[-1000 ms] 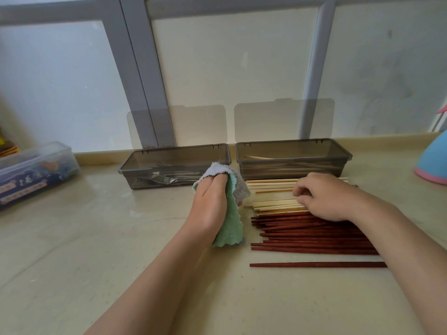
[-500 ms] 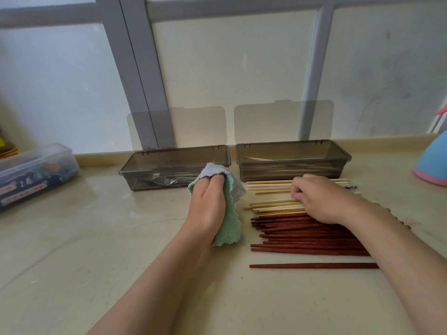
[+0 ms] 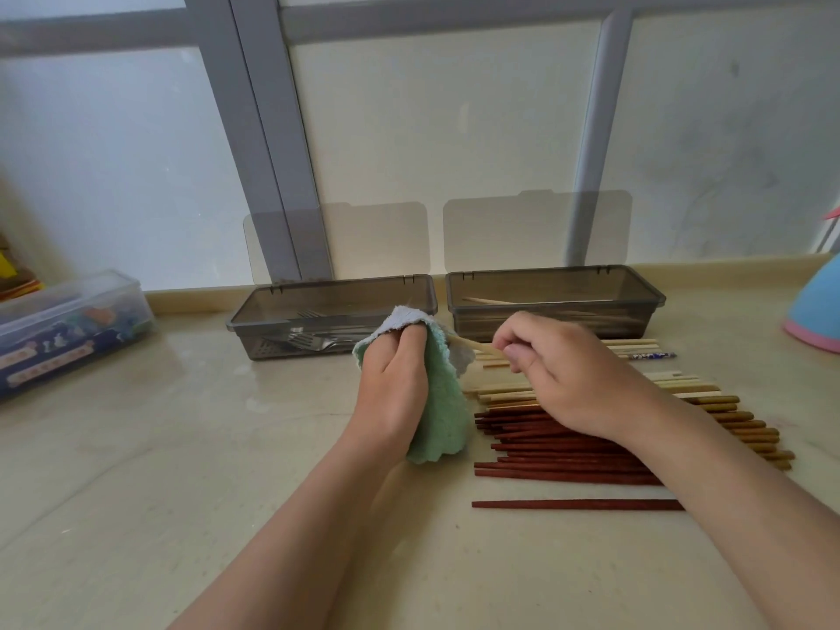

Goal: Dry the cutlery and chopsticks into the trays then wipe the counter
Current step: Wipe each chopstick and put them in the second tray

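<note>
Head view: a pale chopstick is held to the green cloth over the counter.
Forks are seen in the left tray and one pale stick in the right tray; a row of red and pale chopsticks is laid just before the right tray. The green cloth is clenched in the left hand; the pale chopstick is pinched by the right hand, its tip touching the cloth.

Clutches a crumpled green-and-grey terry cloth in the left grip. Pinches a pale wooden chopstick in the right grip, touching its tip to the cloth, above rows of pale and dark red chopsticks on the beige counter.
</note>
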`<state>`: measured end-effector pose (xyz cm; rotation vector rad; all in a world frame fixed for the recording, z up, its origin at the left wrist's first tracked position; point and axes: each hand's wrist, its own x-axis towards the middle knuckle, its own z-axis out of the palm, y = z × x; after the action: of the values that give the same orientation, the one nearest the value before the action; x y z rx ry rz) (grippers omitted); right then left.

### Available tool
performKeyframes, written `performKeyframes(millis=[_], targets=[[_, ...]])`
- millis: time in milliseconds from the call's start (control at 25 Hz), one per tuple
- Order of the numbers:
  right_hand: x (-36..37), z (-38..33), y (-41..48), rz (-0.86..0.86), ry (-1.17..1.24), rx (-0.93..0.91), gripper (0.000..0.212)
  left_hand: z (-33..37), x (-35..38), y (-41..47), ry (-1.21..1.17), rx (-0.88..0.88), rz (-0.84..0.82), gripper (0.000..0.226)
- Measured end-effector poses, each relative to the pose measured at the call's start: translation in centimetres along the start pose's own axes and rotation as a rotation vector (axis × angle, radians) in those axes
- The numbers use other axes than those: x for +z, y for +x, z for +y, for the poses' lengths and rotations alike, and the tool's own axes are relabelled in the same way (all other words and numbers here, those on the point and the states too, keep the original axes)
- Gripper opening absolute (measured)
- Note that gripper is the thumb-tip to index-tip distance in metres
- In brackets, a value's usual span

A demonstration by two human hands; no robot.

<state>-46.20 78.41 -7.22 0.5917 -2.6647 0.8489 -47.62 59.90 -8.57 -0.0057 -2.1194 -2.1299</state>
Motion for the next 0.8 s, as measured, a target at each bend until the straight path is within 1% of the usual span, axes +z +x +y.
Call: performKeyframes(millis=[80, 160, 320, 440, 520, 600, 720, 800], targets=[[0.8, -0.7, 0.0, -0.018, 0.038, -0.029, 0.016, 0.0, -0.1, 0.1, -0.033, 0.042, 0.004, 0.033], [1.4, -1.3, -0.1, -0.025, 0.068, -0.06, 0.017, 0.1, -0.3, 0.4, -0.063, 0.066, 0.044, 0.037], [1.3, -1.2, 0.0, -0.049, 0.045, -0.046, 0.025, 0.7, -1.0, 1.1, -0.16, 0.04, 0.225, 0.046], [1.5, -0.8, 0.1, -0.079, 0.042, -0.042, 0.026, 0.8, -1.0, 1.2, -0.172, 0.036, 0.297, 0.036], [2.2, -1.2, 0.0, -0.069, 0.051, -0.073, 0.025, 0.6, -0.6, 0.9, -0.11, 0.054, 0.287, 0.036], [3.0, -1.9, -0.1, -0.042, 0.088, -0.101, 0.024, 0.3, -0.1, 0.2, -0.021, 0.105, 0.216, 0.04], [3.6, -2.2, 0.0, -0.007, 0.141, -0.077, 0.026, 0.3, 0.8, -1.0, 0.045, 0.175, 0.08, 0.05], [3.4, -2.1, 0.1, -0.023, 0.145, -0.043, 0.026, 0.4, 1.0, -1.3, 0.052, 0.177, 0.062, 0.054]])
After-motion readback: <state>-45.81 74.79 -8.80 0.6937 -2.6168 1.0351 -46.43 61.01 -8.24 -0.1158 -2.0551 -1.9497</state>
